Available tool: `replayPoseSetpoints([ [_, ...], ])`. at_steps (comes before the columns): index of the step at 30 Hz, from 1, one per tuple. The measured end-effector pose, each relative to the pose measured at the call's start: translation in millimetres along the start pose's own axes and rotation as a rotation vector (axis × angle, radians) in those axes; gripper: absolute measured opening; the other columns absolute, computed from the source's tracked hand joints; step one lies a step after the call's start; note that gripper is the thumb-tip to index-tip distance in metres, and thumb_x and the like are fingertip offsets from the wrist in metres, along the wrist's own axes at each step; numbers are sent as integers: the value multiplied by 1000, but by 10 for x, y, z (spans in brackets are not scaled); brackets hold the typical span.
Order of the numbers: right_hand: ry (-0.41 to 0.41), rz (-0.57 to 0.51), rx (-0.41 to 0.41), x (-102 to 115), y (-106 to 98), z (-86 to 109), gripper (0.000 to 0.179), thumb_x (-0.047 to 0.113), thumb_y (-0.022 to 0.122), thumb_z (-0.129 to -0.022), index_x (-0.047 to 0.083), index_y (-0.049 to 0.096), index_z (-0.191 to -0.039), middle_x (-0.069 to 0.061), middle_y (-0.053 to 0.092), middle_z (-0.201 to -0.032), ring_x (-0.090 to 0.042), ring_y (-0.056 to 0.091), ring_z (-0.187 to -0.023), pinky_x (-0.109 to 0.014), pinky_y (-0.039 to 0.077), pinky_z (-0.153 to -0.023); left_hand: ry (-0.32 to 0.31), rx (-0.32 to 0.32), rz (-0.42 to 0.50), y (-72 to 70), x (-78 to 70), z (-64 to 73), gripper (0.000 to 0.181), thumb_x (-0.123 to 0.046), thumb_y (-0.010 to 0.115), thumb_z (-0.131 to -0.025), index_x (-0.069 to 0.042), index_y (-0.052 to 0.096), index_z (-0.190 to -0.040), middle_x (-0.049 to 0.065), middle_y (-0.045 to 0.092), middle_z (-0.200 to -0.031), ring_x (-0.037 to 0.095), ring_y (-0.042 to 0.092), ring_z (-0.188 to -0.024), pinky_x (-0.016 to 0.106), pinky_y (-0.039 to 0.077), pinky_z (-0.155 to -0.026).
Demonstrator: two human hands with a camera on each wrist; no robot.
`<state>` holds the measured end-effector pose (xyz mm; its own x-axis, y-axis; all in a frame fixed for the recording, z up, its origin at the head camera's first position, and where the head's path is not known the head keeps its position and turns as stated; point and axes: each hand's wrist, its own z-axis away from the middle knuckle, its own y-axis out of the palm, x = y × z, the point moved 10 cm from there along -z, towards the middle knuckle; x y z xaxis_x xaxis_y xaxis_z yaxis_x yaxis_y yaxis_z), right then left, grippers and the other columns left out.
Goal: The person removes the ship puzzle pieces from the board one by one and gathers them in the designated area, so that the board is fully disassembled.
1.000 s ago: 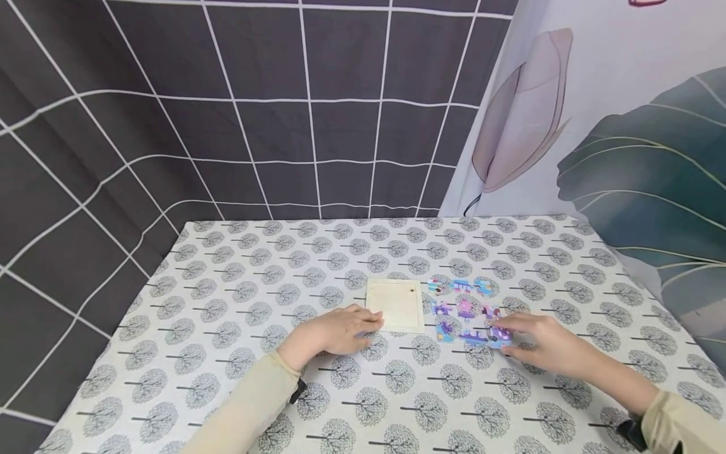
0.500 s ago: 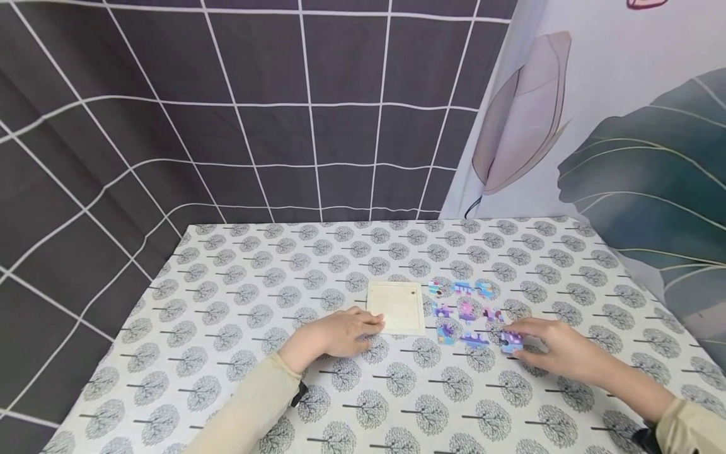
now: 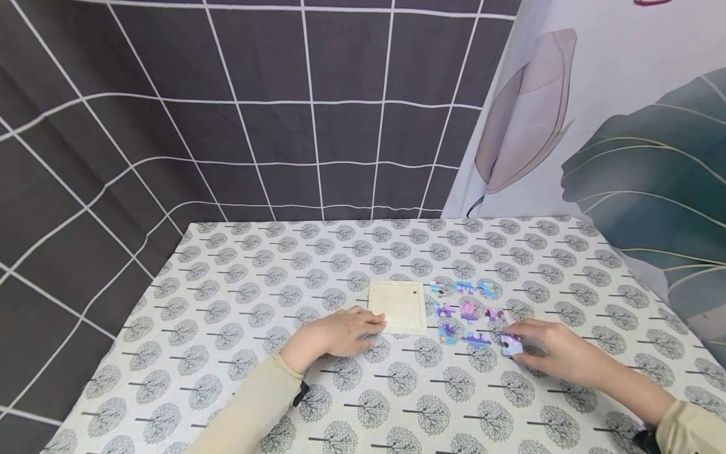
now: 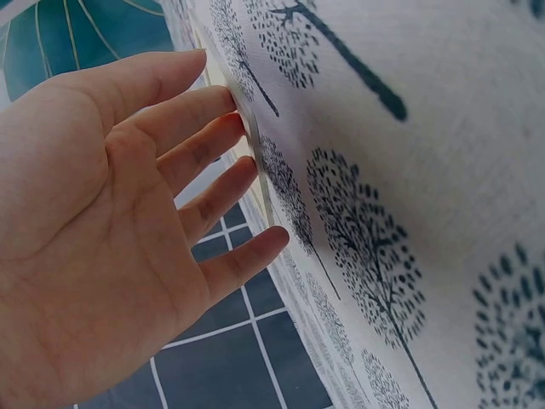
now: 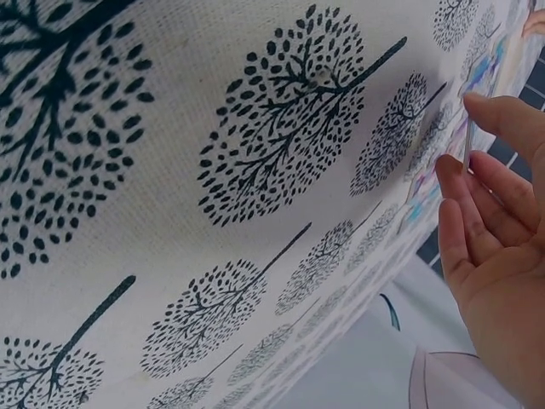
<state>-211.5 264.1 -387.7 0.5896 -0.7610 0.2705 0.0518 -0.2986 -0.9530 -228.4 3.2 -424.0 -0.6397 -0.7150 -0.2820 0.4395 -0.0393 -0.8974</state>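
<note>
In the head view a square wooden puzzle tray (image 3: pixel 398 310) lies on the patterned cloth. My left hand (image 3: pixel 343 331) is at its left edge, thumb over the rim. The left wrist view shows this hand's fingers (image 4: pixel 217 209) extended, several tips right at the tray's edge (image 4: pixel 258 162). My right hand (image 3: pixel 558 350) pinches a purple jigsaw piece (image 3: pixel 512 345) between thumb and fingers at the lower right of the loose pieces. Seen from the right wrist, that piece (image 5: pixel 467 145) shows edge-on as a thin line between the fingertips.
Several colourful jigsaw pieces (image 3: pixel 467 310) lie in rows just right of the tray. The tree-print cloth (image 3: pixel 431 394) covers the table. Behind it hang a dark grid curtain (image 3: pixel 351 132) and a pale leaf-print one (image 3: pixel 527 113).
My right hand has drawn the purple jigsaw piece a little to the right, away from the other pieces, and it now appears tilted. The left hand has stayed at the tray.
</note>
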Motion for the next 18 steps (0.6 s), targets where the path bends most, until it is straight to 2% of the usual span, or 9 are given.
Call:
replayPoseSetpoints([
  [10, 1, 32, -7, -12, 30, -53, 43, 17, 79, -70, 9, 67, -110, -6, 66, -111, -28, 62, -101, -46, 52, -84, 3, -6, 8, -17, 17, -3, 48, -29, 45, -97, -14, 39, -143, -2, 32, -151, 19, 30, -136, 37, 25, -114],
  [18, 19, 29, 26, -76, 92, -79, 44, 18, 79, -70, 9, 67, -111, -7, 66, -111, -30, 61, -101, -46, 52, -84, 6, -9, 27, 8, 12, 0, 48, -30, 45, -98, -14, 39, -143, -3, 31, -151, 19, 29, -136, 38, 24, -114],
])
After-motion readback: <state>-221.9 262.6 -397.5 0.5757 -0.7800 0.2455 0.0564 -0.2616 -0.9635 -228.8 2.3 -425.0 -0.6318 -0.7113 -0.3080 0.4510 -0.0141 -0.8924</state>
